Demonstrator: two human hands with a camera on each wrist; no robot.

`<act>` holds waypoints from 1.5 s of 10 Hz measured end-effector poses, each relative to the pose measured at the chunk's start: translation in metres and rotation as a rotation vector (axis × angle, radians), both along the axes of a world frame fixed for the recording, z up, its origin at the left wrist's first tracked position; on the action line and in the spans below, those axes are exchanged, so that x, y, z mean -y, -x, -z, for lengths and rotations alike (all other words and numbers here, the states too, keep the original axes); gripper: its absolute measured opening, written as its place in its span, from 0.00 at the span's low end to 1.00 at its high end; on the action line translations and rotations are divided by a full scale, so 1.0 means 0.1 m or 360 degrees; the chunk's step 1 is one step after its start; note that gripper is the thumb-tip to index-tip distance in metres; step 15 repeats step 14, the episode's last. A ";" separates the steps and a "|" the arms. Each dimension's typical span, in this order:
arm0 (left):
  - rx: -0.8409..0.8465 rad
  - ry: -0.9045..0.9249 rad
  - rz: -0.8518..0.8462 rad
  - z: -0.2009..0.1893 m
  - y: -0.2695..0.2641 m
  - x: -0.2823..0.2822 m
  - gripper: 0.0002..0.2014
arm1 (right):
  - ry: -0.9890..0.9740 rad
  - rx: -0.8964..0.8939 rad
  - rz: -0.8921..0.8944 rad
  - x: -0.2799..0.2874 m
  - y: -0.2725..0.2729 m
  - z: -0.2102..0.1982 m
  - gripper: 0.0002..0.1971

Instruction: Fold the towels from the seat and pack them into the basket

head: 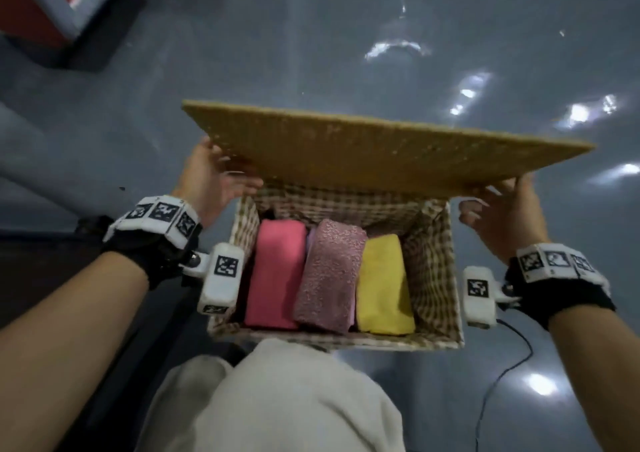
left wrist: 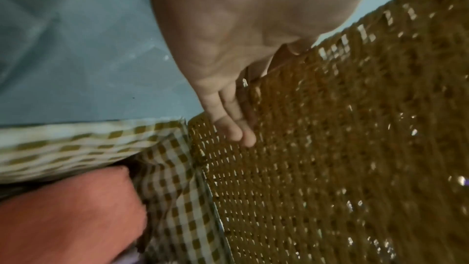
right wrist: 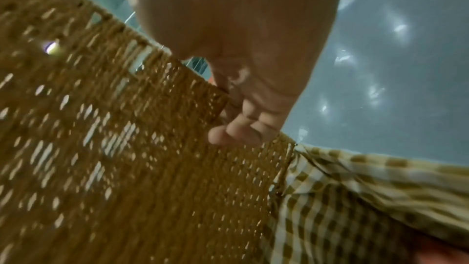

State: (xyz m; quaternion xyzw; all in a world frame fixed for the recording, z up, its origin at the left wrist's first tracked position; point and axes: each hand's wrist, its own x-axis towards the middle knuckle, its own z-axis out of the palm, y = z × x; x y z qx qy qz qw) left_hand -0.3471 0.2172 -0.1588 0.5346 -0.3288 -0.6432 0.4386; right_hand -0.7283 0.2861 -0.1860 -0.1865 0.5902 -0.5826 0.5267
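A wicker basket [head: 446, 278] with a brown checked lining [left wrist: 164, 168] stands in front of my knees. Side by side inside it lie three folded towels: pink [head: 273, 275], speckled mauve [head: 329, 275] and yellow [head: 382, 285]. The woven lid [head: 363, 150] slants half raised over the basket's far side. My left hand [head: 214, 177] pinches the lid's left edge, thumb on top, fingers [left wrist: 236, 127] flat on the underside. At the lid's right edge, my right hand [head: 502, 209] grips with fingers [right wrist: 236, 129] curled underneath. The pink towel [left wrist: 63, 218] also shows in the left wrist view.
Glossy grey floor [head: 346, 35] surrounds the basket. A red and white cabinet [head: 34, 1] stands at the far left. A black cable [head: 502, 375] trails on the floor to the right. My pale trouser leg [head: 277, 399] is just below the basket, a dark seat [head: 34, 261] at left.
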 end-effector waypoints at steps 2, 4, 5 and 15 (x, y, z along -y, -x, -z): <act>-0.0047 -0.0131 0.0278 0.04 -0.37 -0.57 0.15 | -0.0009 0.0154 -0.0262 -0.71 -0.10 -0.03 0.15; 0.0540 -0.0162 0.0641 0.35 -0.35 -0.94 0.28 | -0.0387 -0.0326 -0.0470 -1.22 -0.06 0.17 0.28; 0.1038 -0.0024 0.0768 0.60 -0.35 -1.02 0.31 | -0.0451 -0.0911 -0.0459 -1.34 -0.07 0.34 0.28; 0.1320 -0.0147 0.0323 -0.33 -0.46 -1.32 0.13 | -0.1059 -0.1819 -0.1300 -0.95 -1.02 -0.54 0.25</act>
